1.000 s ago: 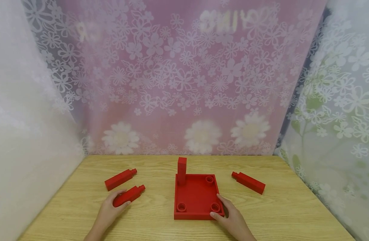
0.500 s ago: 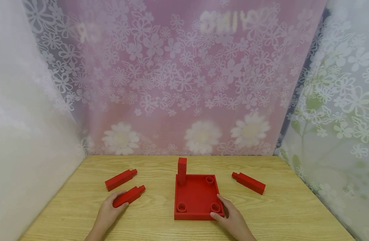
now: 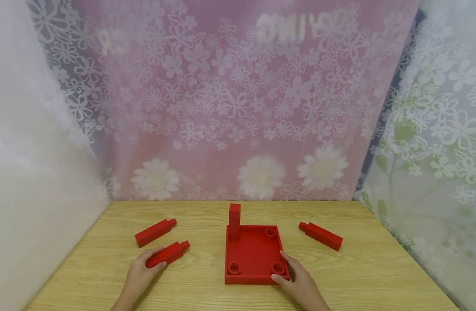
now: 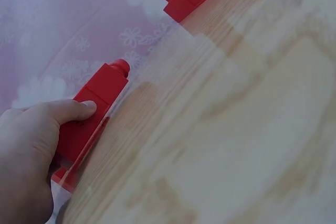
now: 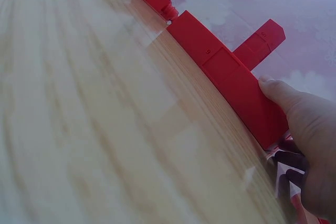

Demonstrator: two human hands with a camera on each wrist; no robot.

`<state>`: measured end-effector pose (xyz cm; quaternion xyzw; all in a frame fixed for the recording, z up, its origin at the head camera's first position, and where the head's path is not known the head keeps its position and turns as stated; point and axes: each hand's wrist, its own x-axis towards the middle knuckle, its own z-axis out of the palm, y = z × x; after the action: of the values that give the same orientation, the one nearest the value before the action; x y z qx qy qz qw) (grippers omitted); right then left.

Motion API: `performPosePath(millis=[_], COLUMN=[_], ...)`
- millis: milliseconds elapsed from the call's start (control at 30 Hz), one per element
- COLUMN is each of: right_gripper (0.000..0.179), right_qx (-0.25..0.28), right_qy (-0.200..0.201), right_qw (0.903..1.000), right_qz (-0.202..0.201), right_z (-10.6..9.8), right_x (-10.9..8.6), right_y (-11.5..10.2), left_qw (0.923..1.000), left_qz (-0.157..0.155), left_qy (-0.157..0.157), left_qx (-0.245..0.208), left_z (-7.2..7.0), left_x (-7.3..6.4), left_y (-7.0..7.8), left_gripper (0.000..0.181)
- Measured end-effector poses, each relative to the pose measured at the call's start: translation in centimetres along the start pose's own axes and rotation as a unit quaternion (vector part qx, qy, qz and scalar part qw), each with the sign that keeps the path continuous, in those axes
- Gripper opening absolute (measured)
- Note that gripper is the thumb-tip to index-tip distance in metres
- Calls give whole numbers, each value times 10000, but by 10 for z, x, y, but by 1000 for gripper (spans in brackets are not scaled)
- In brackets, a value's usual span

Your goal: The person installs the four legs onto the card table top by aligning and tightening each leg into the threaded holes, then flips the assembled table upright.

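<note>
My left hand [image 3: 141, 268] grips a red square-sided leg [image 3: 171, 254] with a round notched peg at one end, thumb along its near side. In the left wrist view the thumb presses the leg's flat face [image 4: 100, 90], and the peg end points away from the palm. My right hand [image 3: 299, 280] holds the near right corner of a red square tabletop [image 3: 253, 252], which lies with its raised rim and round corner sockets upward. One leg [image 3: 234, 220] stands upright in the far left socket. The other three sockets show open rings.
On the wooden table [image 3: 203, 298], another red leg [image 3: 154, 232] lies just behind the left hand. A similar leg [image 3: 321, 236] lies to the right of the tabletop. Flowered curtains [image 3: 238, 108] close off the back and sides.
The leg in my left hand has shifted slightly to the right, its peg end a little nearer the tabletop. My right hand and the tabletop stay in place.
</note>
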<state>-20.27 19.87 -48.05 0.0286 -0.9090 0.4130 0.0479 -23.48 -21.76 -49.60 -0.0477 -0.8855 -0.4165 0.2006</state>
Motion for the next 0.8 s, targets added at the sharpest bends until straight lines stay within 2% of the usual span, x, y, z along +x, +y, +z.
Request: performPosePath(millis=[300,600,700,800], right_gripper=[79,78,78,78], right_qx=[-15,-20,-33,-24], right_qy=[-8,48,40,35], right_qw=[10000,10000,10000,10000], right_qz=[-34,-76,-79,-55], right_z=[1,1,1,2], right_x=[1,1,1,2], right_y=[1,2,2,3], left_qw=[10000,9991,9991,9993], left_qz=[-52,-250,-181,18], left_qy=[3,-205,-244,-179], left_qx=[-44,-264,-307,-333], left_z=[0,-1,-1,0], left_x=[-1,2,5,7], left_y=[12,30,38,47], left_gripper=[41,43,42,42])
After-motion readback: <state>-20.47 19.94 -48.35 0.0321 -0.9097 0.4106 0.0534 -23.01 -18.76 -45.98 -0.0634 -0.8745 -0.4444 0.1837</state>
